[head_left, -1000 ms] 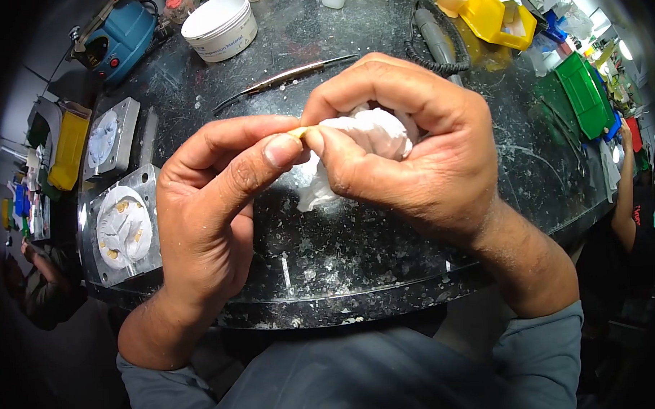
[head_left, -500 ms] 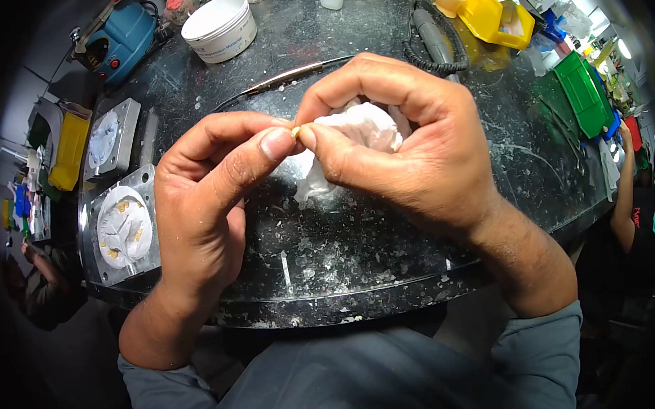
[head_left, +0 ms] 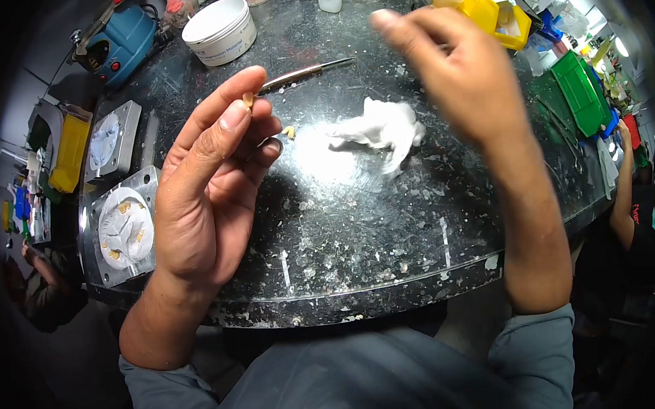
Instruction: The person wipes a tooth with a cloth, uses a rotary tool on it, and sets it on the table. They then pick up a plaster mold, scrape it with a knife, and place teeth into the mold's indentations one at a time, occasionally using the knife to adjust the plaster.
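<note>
My left hand (head_left: 211, 172) pinches a small yellowish artificial tooth (head_left: 248, 100) between thumb and index finger, its other fingers loosely curled. Blurred by motion, my right hand (head_left: 460, 70) is raised over the far right of the bench, its thumb stretched out to the left, apart from the fingers. Between the hands lies a crumpled white cloth or tissue (head_left: 386, 130). A small yellow piece (head_left: 289, 131) rests on the bench just right of my left fingertips. Beyond it lies a slim metal tool (head_left: 301, 74), partly behind my left fingers.
To the left sit a metal flask half (head_left: 153, 183) with a plaster cast (head_left: 123, 237) bearing several teeth, and a second metal flask half (head_left: 127, 136). Behind are a white tub (head_left: 221, 39), a blue machine (head_left: 127, 42) and yellow bins (head_left: 472, 5). Other people's arms show at both sides.
My hands have parted. The right moved up and right, away from the white cloth; the left kept the tooth and drew slightly left. The cloth and yellow piece on the bench are now uncovered.
</note>
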